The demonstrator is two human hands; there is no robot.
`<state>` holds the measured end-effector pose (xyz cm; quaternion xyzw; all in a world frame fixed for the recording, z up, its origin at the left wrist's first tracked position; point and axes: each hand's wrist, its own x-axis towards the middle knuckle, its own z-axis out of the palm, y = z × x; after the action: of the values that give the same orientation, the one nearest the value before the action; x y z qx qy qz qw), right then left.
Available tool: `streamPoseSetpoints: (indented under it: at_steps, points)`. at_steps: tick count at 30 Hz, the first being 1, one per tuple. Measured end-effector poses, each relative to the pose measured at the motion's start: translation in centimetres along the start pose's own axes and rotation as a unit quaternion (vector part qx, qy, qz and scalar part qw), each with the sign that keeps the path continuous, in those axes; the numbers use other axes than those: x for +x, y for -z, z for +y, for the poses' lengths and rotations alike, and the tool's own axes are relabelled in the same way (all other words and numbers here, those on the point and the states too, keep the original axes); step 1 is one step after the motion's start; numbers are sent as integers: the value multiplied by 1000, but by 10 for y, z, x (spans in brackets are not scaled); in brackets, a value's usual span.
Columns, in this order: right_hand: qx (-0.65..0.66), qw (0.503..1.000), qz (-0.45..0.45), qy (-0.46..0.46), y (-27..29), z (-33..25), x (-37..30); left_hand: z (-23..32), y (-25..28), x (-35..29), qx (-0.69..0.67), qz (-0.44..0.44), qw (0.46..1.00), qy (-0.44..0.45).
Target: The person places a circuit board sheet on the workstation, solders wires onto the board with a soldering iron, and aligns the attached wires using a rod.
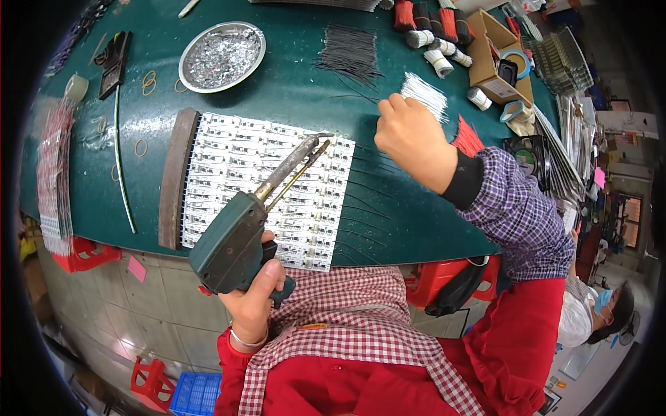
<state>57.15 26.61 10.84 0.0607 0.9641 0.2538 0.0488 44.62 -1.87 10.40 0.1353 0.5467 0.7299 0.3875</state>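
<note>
Left hand (258,292) clamps round the soldering gun (225,243), tip over the upper right of the circuit panel (305,216); a slip there could scorch a component! Right hand (415,142), fingers curled together, hovers right of the panel, any grip hidden; white wires (424,96) sit beyond.

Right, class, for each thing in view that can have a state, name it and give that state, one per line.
Left hand: gripping the soldering gun
Soldering gun: held, tip over the white circuit panel
Right hand: fingers curled, palm hidden
White circuit panel: flat, beside the brown bar
Metal bowl: upright, holding silvery bits
Black wires: loose pile
White wires: loose pile
Cardboard box: open, holding things
</note>
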Motion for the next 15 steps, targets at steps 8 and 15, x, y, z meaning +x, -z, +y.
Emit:
streamPoseSetpoints:
  at_steps: [8,15]
  points:
    - [238,960,135,-60,8,-12,-14,5,-5,6,-4,-2,1000,24]
    - [381,880,236,-155,-17,-51,-30,1,-11,10,139,20,989,49]
